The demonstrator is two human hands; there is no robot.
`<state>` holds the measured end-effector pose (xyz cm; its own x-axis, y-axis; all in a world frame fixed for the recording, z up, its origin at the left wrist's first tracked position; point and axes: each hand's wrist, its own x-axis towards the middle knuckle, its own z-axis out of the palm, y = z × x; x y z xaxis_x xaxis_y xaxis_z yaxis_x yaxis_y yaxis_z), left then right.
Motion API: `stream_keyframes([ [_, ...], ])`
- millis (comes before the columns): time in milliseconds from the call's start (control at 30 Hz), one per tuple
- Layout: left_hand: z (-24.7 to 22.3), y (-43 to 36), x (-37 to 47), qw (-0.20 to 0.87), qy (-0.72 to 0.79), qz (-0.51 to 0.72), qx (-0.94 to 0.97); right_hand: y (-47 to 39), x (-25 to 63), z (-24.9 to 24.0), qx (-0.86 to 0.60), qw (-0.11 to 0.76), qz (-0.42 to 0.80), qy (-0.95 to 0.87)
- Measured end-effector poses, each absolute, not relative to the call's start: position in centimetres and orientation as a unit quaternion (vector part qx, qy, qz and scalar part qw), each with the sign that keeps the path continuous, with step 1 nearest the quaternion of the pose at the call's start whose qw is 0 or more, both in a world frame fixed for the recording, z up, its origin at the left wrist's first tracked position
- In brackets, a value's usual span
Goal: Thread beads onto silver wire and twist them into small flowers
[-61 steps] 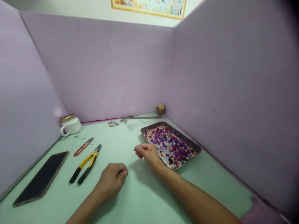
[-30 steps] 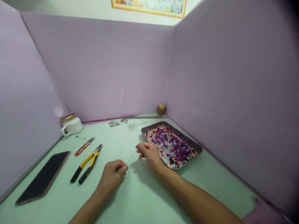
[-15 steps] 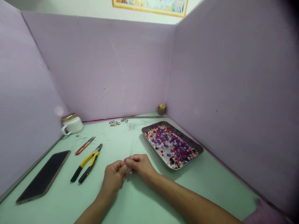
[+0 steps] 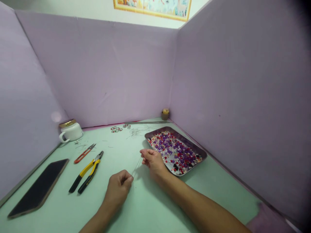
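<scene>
Silvery wire (image 4: 136, 166) spans the gap between left hand (image 4: 118, 187) and right hand (image 4: 153, 160), thumb and fingers of each pinched closed on it, above the green tabletop (image 4: 145, 213), near a metal tray (image 4: 188, 141) of mixed beads (image 4: 171, 148).

Right hand (image 4: 153, 160), against left hand (image 4: 118, 187) half-second ago, now apart; thin wire (image 4: 136, 166) spans gap.

No text is legible: the yellow lettering (image 4: 91, 178) on one handle of the pliers (image 4: 95, 164) is too small.
</scene>
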<state>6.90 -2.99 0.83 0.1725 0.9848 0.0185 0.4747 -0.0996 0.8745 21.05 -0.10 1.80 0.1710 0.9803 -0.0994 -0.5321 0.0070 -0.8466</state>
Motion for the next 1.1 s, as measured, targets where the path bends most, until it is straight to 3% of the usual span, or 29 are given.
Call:
stream_keyframes([
  [300,1.1,-2.7,6.6,0.416,0.545,0.326,0.651,0.2,21.8,3.0,-0.372,0.699,0.561,-0.243],
  [567,2.8,-1.3,4.7,0.443,0.53,0.337,0.639,-1.2,22.2,4.4,-0.391,0.742,0.384,-0.386],
  [700,1.5,-1.2,4.9,0.364,0.548,0.335,0.675,-2.4,20.7,2.9,-0.435,0.651,0.353,-0.512],
  [900,0.5,-1.8,5.2,0.221,0.51,0.268,0.787,-3.3,19.7,0.8,-0.416,0.452,0.164,-0.772],
  [1100,0.7,-1.4,5.0,0.287,0.511,0.336,0.737,-3.0,19.9,0.5,-0.458,0.379,0.196,-0.779],
])
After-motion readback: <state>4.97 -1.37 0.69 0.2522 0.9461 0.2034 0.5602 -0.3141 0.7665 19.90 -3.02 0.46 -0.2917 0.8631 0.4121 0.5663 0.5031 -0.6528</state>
